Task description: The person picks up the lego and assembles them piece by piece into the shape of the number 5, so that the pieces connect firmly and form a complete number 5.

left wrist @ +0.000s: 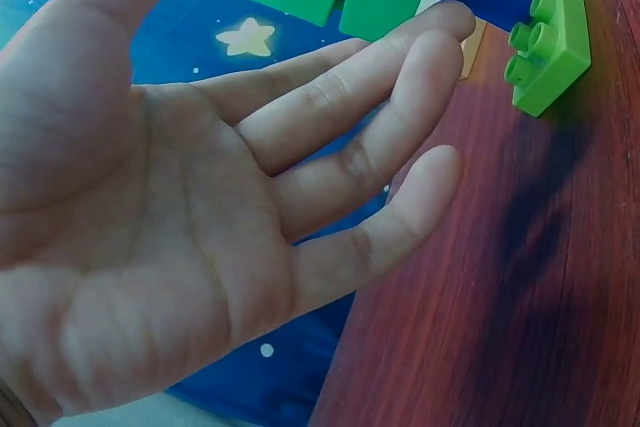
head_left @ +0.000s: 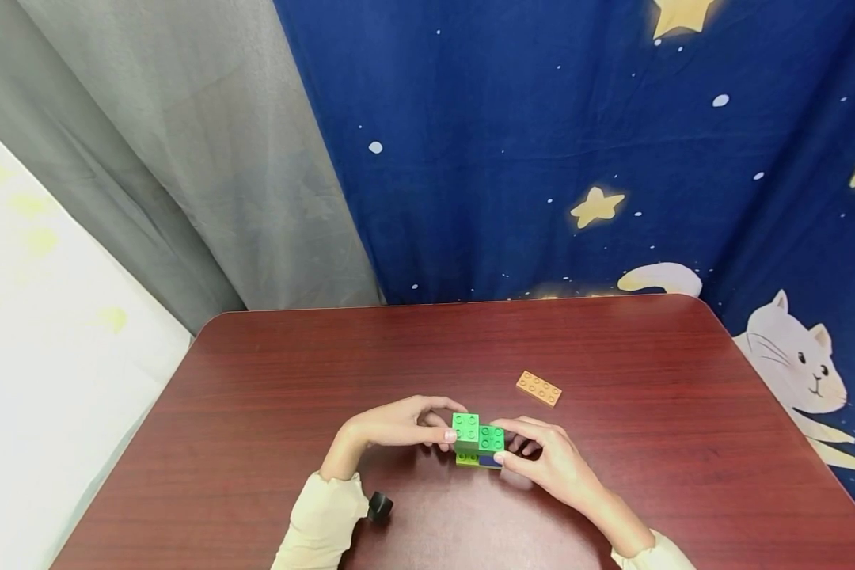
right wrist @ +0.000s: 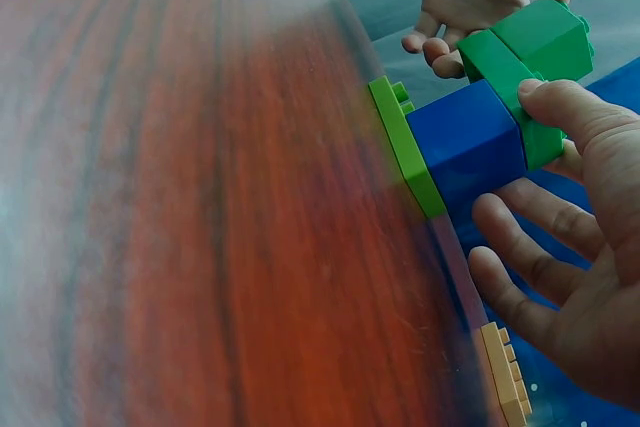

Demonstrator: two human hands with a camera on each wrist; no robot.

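A small stack of building blocks sits on the table in front of me. At its base is a lime green plate [right wrist: 405,152], with a blue block [right wrist: 468,142] standing on one end. A green brick [head_left: 492,438] lies across the blue block and juts out leftward over the plate's bare studs. On the jutting part sits a bright green block [head_left: 465,427]. My left hand [head_left: 402,421] pinches this top block between thumb and index finger, its other fingers spread below. From the other side, my right hand [head_left: 552,457] pinches the green brick, thumb at the near side.
Behind the stack, to the right, an orange plate [head_left: 538,389] lies studs up on the brown table [head_left: 292,372]. A small black object [head_left: 380,507] is at the left sleeve. Blue and grey curtains hang beyond the table's far edge.
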